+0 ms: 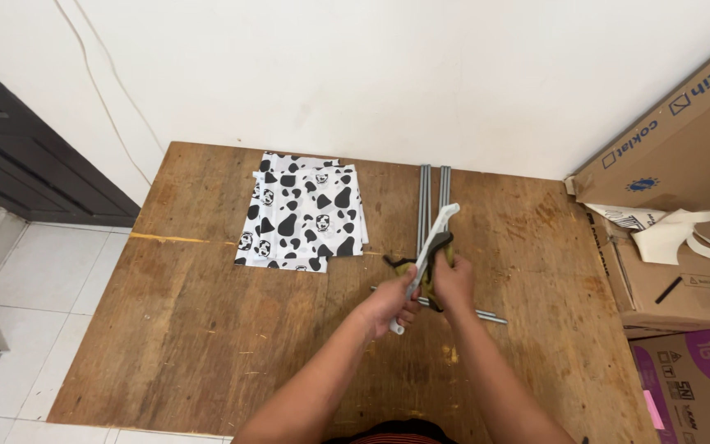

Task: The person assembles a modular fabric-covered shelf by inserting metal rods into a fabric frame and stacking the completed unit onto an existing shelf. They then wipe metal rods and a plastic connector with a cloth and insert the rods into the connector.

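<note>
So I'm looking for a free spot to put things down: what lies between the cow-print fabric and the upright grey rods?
Only bare wooden board; in the head view nothing lies between the cow-print fabric and the grey rods.

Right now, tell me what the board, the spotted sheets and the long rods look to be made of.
Board: looks like plywood, unfinished; brown grain, scuffs and stains.
Spotted sheets: thin fabric or plastic film, hard to tell which; black-and-white cow print, lying flat in a stack.
Long rods: likely metal tubing; even grey, slight sheen, straight.
</note>
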